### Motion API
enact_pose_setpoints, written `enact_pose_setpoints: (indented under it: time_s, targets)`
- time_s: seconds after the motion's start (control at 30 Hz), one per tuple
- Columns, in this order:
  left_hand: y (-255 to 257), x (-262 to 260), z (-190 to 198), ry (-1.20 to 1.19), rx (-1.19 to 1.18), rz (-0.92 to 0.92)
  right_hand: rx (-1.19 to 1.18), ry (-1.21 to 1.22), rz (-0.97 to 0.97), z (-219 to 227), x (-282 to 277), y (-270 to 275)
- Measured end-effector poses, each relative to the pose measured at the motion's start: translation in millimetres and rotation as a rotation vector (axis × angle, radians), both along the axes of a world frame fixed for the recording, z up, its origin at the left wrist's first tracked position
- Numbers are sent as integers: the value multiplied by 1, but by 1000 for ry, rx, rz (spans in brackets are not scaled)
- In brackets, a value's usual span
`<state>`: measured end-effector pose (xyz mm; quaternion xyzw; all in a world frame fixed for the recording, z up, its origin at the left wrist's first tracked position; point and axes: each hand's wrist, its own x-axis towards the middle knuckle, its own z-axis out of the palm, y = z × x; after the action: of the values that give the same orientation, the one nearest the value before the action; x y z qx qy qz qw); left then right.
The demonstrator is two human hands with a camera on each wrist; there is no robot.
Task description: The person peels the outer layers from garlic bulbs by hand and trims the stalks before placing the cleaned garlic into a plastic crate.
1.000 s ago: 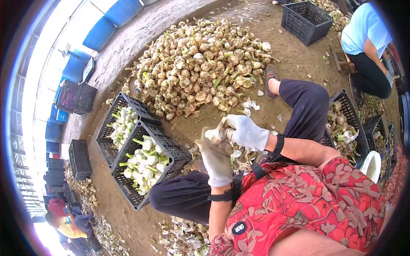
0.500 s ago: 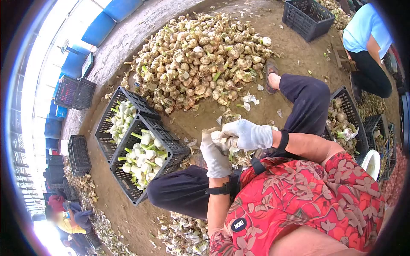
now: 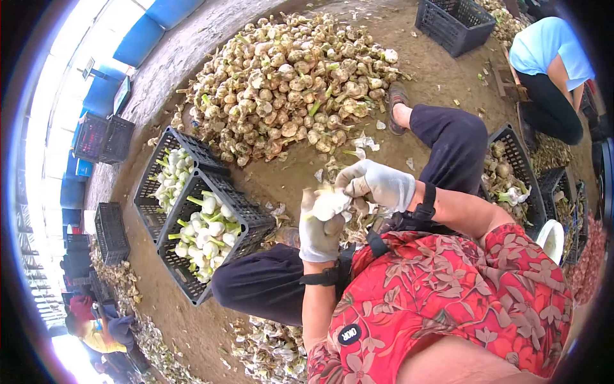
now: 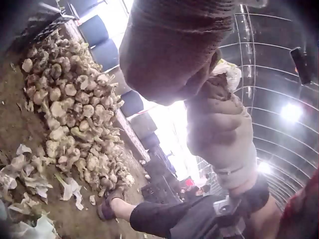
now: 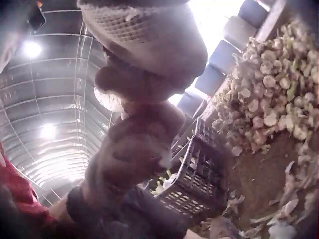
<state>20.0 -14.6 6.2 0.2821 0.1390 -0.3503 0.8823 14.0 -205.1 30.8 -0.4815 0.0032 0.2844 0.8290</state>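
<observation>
Presently, both hands are gloved and meet at one white garlic bulb [image 3: 330, 205], which is on the near side of the big garlic heap [image 3: 288, 89]. The left hand [image 3: 318, 235] is curled around the bulb and supports it; the right hand [image 3: 380, 182] pinches it from the other side with bent fingers, though which part exactly, I cannot tell. Between the hands and the heap, pale peels [image 3: 362, 142] lie scattered on the brown ground [image 3: 272, 184]. To the right of the heap, just beside it, is the person's shoe [image 3: 398, 110]. To the left of the heap, on its near side, a front crate [image 3: 246, 206] and a rear crate [image 3: 195, 147] stand together, both containing white bulbs with green stems. Farther to the right of the heap, past the bent leg [image 3: 451, 147], a third crate [image 3: 521, 163] holds browner bulbs. Well apart from the heap, also rightward, another person in light blue [image 3: 553, 51] is bending down.
</observation>
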Motion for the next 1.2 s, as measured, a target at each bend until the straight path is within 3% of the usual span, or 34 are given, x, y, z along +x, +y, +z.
enact_pose_setpoints:
  time_s: [0.1,0.2,0.33,0.37,0.47,0.5,0.53,0.6,0.63,0.73,0.77,0.8,0.93,1.0,1.03,1.1,1.17,1.2]
  targets:
    - [2,-3,-8,-19,-215,-61,91,67,-73,-2,0,-2]
    - [2,-4,-3,-99,-69,-39,68,50,-76,1,3,0]
    - [9,-3,9,-454,105,-156,117,16,-220,-1,16,2]
    - [8,-7,16,-372,155,-142,61,-3,-229,-1,21,-2]
    - [3,-15,13,-485,230,-218,-35,-34,-287,-1,38,-3]
    - [0,-16,18,-517,261,-242,-307,-214,-205,12,39,-2]
    - [-2,-17,18,-491,246,-215,-652,-436,4,4,50,-6]
    - [-4,-18,18,-444,216,-153,-1399,-953,-11,16,40,-2]
    - [-4,-17,9,-494,245,-83,-1373,-874,-26,19,39,-1]
    - [-2,-8,12,-294,426,25,-919,-884,-35,16,29,-11]
    - [-6,-5,16,-268,485,76,-920,-1039,-6,21,21,-8]
    - [-7,-2,16,-248,544,98,-917,-1032,22,31,9,-1]
    - [-13,2,6,-170,637,196,-1037,-1291,-154,12,-7,24]
    - [-12,2,6,-99,629,151,-902,-1035,-186,5,-8,24]
    - [-14,4,-7,-90,622,219,-856,-994,-268,-1,-5,24]
    - [-17,-1,-5,-116,627,178,-764,-907,-434,-7,3,25]
    - [-22,-3,-4,-139,677,108,-369,-509,-499,1,10,24]
    - [-20,-2,-37,-238,699,6,-175,-308,-525,6,14,23]
